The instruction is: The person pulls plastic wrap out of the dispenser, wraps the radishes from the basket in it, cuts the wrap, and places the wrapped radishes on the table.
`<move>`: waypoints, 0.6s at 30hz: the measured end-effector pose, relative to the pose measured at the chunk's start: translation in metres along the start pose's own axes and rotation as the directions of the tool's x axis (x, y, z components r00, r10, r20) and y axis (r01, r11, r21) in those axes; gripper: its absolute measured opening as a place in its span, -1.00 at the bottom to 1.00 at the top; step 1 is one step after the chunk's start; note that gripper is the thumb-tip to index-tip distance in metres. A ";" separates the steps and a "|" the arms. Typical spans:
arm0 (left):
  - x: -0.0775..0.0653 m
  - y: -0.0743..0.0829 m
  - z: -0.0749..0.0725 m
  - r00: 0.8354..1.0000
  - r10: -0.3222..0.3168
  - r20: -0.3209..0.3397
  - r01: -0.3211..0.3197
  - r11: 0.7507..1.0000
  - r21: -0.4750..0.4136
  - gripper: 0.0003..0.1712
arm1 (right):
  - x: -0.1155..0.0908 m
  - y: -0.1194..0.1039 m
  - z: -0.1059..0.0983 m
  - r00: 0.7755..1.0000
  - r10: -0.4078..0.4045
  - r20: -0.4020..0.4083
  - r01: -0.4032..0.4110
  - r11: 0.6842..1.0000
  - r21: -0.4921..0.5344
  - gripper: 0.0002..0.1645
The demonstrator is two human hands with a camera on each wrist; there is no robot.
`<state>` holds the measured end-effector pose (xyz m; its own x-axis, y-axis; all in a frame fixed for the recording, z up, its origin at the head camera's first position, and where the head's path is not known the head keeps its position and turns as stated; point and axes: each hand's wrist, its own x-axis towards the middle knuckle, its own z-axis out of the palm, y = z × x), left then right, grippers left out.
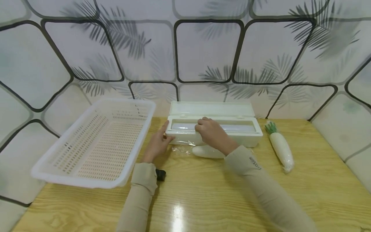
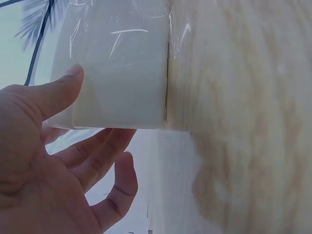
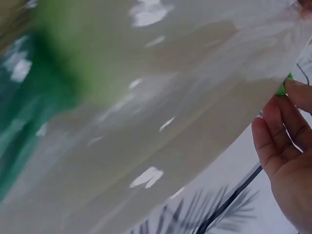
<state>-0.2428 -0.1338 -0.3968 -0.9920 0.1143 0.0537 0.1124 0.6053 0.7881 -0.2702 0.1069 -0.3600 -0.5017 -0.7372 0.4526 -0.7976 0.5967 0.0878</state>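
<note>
A long white cling film dispenser point(image 1: 243, 140) stands on the table with its lid point(image 1: 211, 109) tilted up behind it. At its left end, my left hand point(image 1: 156, 144) grips it, the thumb on one face and the fingers around the end. My right hand point(image 1: 213, 132) is over the middle of the front rim. In the right wrist view it pinches a small green slider cutter point(image 3: 281, 90) at the edge of stretched clear film point(image 3: 209, 112). Under the right wrist lies a white radish point(image 1: 206, 152), partly hidden, its green top blurred close to the right wrist camera.
A white perforated plastic basket point(image 1: 127, 167) stands at the left. To the right of the dispenser lies another white radish point(image 1: 281, 149) with a green top, wrapped in film. A patterned wall covering rises behind the wooden table point(image 1: 203, 196).
</note>
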 end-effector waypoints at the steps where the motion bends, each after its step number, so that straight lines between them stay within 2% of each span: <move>1: 0.000 0.000 0.000 1.000 -0.001 -0.001 0.001 1.000 0.000 -0.12 | -0.005 0.004 -0.002 1.000 0.000 -0.004 0.000 1.000 0.001 -0.79; 10: 0.001 0.001 0.001 1.000 0.004 0.006 -0.004 1.000 -0.001 -0.12 | -0.054 0.040 -0.020 0.999 -0.017 -0.029 0.017 1.000 0.013 -0.81; 18: 0.000 0.001 0.000 1.000 0.018 0.003 -0.018 1.000 0.008 -0.13 | -0.100 0.076 -0.034 0.984 -0.074 -0.163 0.080 0.996 0.031 -0.70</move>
<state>-0.2426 -0.1332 -0.3963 -0.9896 0.1279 0.0658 0.1307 0.6091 0.7822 -0.2696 0.2365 -0.3683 -0.3795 -0.7177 0.5838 -0.8454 0.5254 0.0963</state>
